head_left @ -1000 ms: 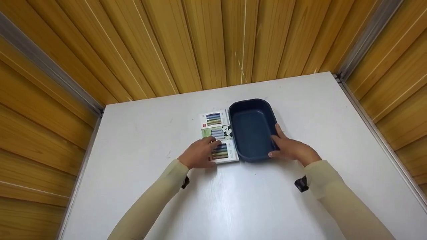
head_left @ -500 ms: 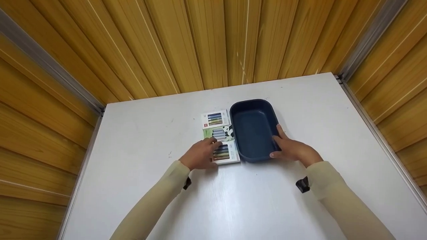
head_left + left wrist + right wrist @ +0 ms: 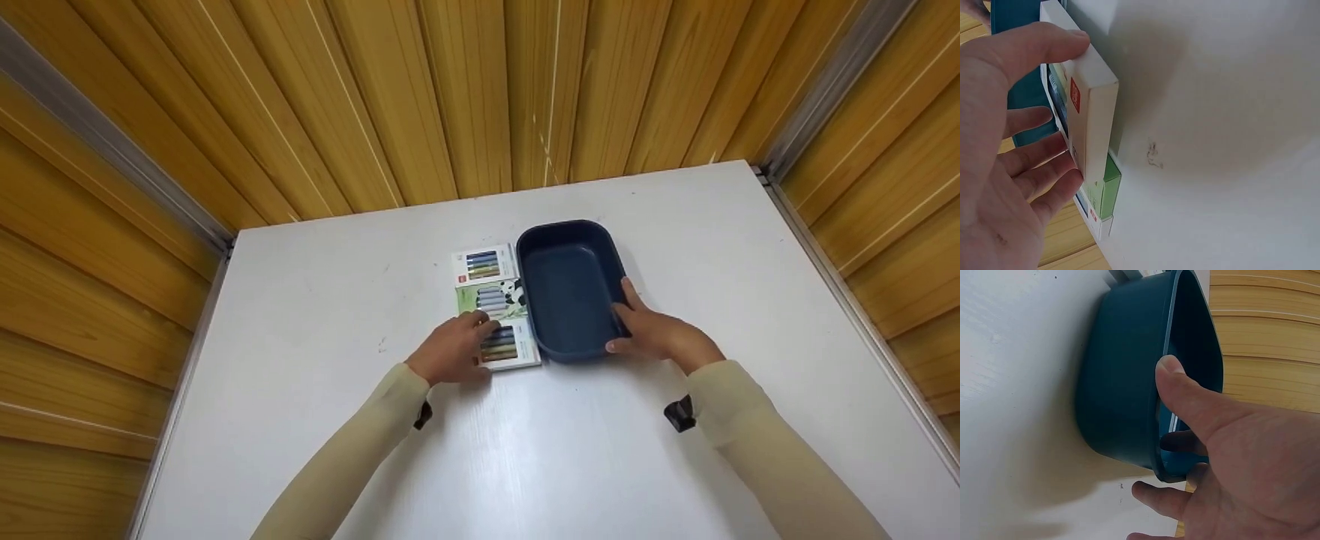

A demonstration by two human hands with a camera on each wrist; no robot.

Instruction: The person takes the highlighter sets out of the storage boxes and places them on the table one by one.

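My left hand grips the nearest of three flat boxes, a white windowed box of coloured sticks. In the left wrist view its thumb lies on one side of that white box, and the fingers reach its other edges. Behind it lies a green box with a panda picture, then another white windowed box. Right beside this row stands a dark blue rectangular bin with nothing in it. My right hand pinches the bin's near right corner, the thumb outside its wall and a finger inside.
A white table carries the boxes and the bin. Yellow wood-patterned panels rise behind its far edge and along both sides. Grey metal posts stand at the back corners.
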